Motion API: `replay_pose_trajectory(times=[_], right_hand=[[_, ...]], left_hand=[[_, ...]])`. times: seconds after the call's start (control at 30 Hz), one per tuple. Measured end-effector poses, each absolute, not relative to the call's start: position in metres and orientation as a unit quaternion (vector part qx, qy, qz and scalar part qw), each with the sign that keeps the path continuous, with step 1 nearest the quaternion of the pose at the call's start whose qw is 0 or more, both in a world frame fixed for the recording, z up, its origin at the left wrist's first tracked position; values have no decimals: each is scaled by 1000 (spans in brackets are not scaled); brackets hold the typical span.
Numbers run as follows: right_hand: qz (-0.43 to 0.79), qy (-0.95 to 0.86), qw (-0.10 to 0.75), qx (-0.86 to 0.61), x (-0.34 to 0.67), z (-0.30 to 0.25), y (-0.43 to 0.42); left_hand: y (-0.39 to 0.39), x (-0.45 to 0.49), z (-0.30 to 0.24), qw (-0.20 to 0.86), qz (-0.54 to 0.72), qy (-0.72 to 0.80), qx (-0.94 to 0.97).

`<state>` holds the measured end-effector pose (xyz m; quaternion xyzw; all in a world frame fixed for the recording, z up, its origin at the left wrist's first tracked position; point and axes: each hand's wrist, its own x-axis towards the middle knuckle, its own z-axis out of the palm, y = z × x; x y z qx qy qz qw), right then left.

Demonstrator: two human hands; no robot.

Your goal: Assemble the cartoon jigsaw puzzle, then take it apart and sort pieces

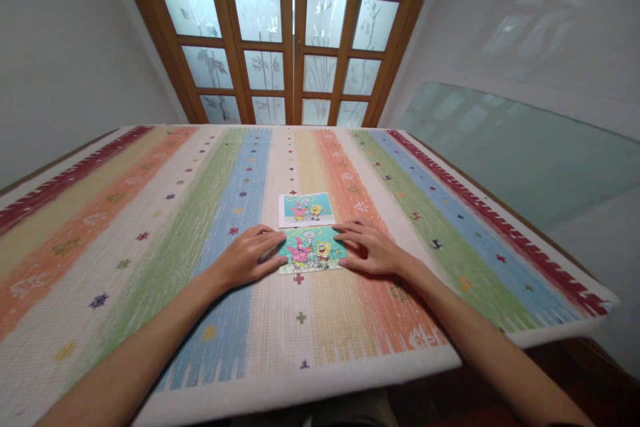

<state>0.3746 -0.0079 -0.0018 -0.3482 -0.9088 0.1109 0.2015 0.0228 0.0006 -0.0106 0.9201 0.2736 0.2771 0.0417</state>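
Note:
An assembled jigsaw puzzle (311, 248) with cartoon figures on a turquoise ground lies flat on the tablecloth. Just beyond it, almost touching its far edge, is a card (306, 209) printed with a similar picture and a white strip at its left side. My left hand (254, 253) rests at the puzzle's left edge, fingers apart, with thumb and fingertips touching that edge. At the opposite side, my right hand (367, 248) has its fingers spread, and their tips lie on the puzzle's right edge. Neither hand closes around anything.
A striped, patterned tablecloth (200, 227) covers the wide table, whose front edge crosses below my forearms. Wooden doors (295, 47) with frosted panes stand behind the far edge. A pale green glass-like panel (500, 140) leans by the wall on the right.

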Motion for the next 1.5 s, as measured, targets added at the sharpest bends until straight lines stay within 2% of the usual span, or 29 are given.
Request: replay_pose_trajectory(times=[0.37, 0.53, 0.87, 1.2, 1.5], right_hand=[[100, -901, 223, -358, 353, 9, -15], [85, -903, 151, -393, 320, 9, -39], [174, -900, 48, -397, 286, 5, -65], [190, -898, 52, -393, 346, 0, -73], [169, -868, 49, -464, 426, -11, -53]], left_hand=[[2, 24, -12, -15, 310, 288, 906], [4, 23, -13, -22, 302, 312, 901], [5, 21, -15, -15, 283, 324, 903], [6, 21, -16, -8, 263, 326, 908], [8, 20, -19, 16, 253, 335, 907]])
